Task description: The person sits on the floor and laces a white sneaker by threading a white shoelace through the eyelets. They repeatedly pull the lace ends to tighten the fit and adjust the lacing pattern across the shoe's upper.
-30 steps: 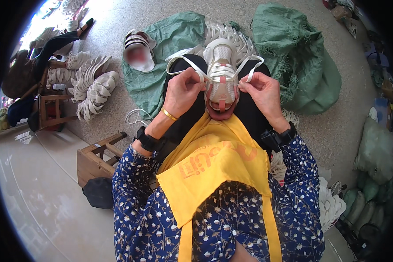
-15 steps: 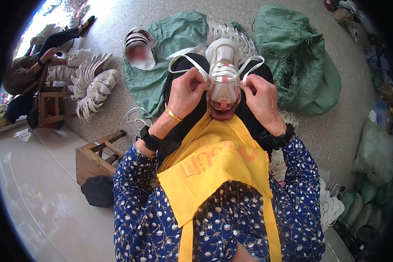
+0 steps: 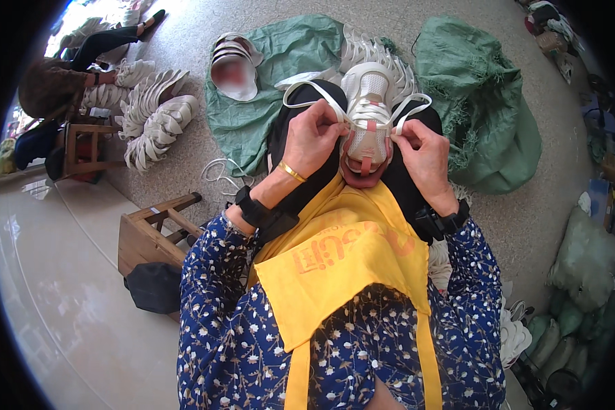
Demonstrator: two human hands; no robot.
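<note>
A white and pink sneaker (image 3: 371, 141) rests between my knees, its toe pointing away from me and its heel toward my yellow apron. A flat white shoelace (image 3: 332, 102) is threaded through its upper, and its ends loop out on both sides. My left hand (image 3: 310, 142) pinches the lace beside the shoe's left eyelets. On the other side, my right hand (image 3: 425, 156) pinches the lace close to the right eyelets. Both hands are closed at the fingertips; the tips of the lace are partly hidden.
Green sacks (image 3: 468, 102) lie on the floor ahead, with a row of white shoe uppers (image 3: 404, 78) between them. A wooden stool (image 3: 150, 236) stands at my left. Farther left, a seated person (image 3: 51, 89) is near piled uppers (image 3: 164, 123).
The view has shifted slightly, so the scene sits farther right and lower. Both hands keep their pinch on the lace at the shoe's sides, with little visible movement.
</note>
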